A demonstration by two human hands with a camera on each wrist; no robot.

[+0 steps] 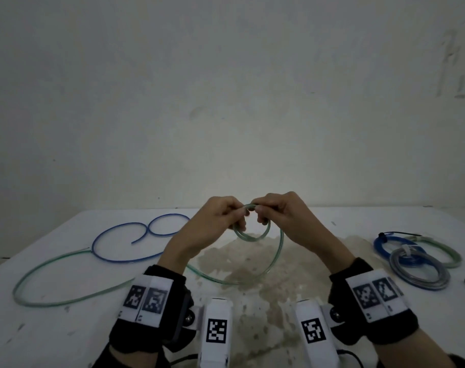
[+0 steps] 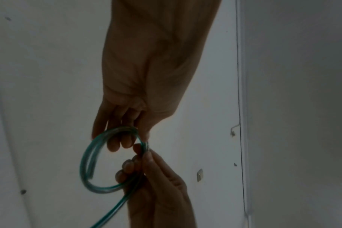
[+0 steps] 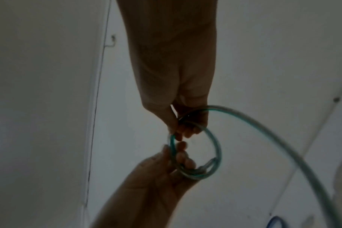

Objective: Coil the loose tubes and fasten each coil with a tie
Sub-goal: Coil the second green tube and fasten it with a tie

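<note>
Two hands winding one green tube above a table

The left hand (image 1: 212, 221) and right hand (image 1: 284, 221) each pinch the small loop of the green tube (image 1: 252, 236), its tail trailing onto the table (image 1: 66, 341). One loose blue tube (image 1: 120, 229) lies left; three tied coils (image 1: 417, 264) lie right.
</note>
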